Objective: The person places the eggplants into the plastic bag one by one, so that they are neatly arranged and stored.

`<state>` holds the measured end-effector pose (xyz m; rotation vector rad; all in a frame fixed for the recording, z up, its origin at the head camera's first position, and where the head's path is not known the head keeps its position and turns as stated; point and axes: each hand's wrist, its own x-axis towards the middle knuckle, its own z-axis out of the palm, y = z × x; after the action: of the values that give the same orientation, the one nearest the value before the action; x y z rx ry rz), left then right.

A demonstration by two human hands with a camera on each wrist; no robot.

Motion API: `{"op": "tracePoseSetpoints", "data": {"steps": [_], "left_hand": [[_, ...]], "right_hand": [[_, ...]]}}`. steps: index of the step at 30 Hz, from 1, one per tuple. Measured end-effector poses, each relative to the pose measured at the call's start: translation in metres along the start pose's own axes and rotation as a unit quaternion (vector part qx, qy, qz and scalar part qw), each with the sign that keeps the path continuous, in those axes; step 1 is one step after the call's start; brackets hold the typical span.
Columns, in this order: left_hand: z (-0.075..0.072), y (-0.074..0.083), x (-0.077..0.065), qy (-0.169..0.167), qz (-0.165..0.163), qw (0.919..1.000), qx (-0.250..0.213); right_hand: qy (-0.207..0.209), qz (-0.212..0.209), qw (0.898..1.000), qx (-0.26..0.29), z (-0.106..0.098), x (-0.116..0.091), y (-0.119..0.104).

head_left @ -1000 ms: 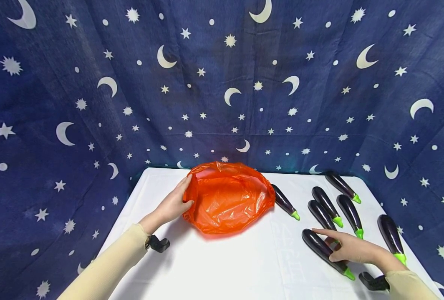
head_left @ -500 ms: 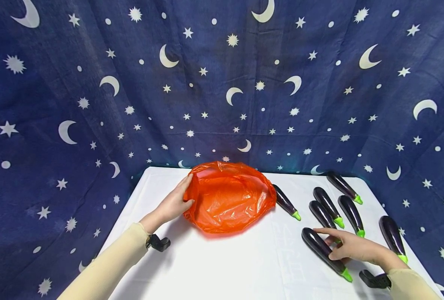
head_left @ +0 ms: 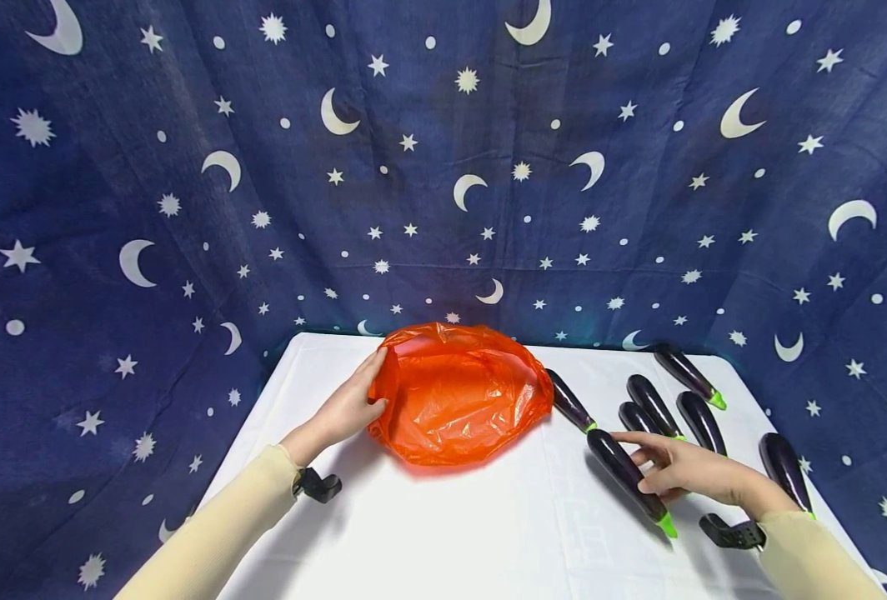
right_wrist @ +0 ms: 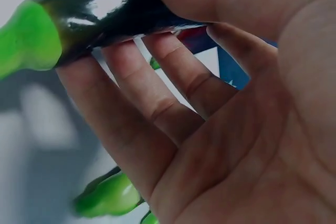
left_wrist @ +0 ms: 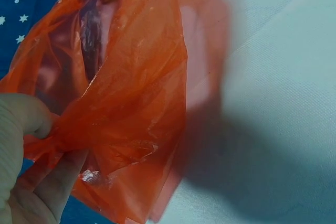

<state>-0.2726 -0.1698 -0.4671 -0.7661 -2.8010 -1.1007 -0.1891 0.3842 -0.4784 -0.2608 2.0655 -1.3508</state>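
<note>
My left hand (head_left: 349, 407) pinches the left edge of an orange plastic bag (head_left: 458, 400), whose wide mouth faces me. In the left wrist view, thumb and fingers grip the bunched film of the bag (left_wrist: 131, 98). My right hand (head_left: 694, 471) holds a dark purple eggplant (head_left: 623, 471) with a green stem end, tilted and raised over the table. The right wrist view shows the thumb on one side of this eggplant (right_wrist: 105, 11) and the fingertips on the other. Another eggplant (head_left: 569, 400) lies against the bag's right side, its stem close to the held one.
Several more eggplants lie at the right of the white-covered table (head_left: 443, 542), among them one at the back (head_left: 685, 373) and one near the right edge (head_left: 784, 467). A blue curtain (head_left: 428, 167) with moons and stars hangs behind and at both sides.
My right hand has lifted the eggplant off the table and carried it left and slightly away from me. The left hand keeps its grip on the bag.
</note>
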Motion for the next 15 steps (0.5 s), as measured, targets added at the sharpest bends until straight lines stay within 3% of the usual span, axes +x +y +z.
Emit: {"op": "tracePoseSetpoints", "data": {"steps": [7,15], "left_hand": [[0.001,-0.001,-0.001,0.003,0.008,1.0000,-0.004],[0.001,0.000,0.000,0.001,-0.005,1.0000,-0.007]], "right_hand": [[-0.010,-0.026,0.999,0.023,-0.004,0.015,-0.019],[-0.017,-0.047,0.997,0.062,-0.001,0.039,-0.034]]}}
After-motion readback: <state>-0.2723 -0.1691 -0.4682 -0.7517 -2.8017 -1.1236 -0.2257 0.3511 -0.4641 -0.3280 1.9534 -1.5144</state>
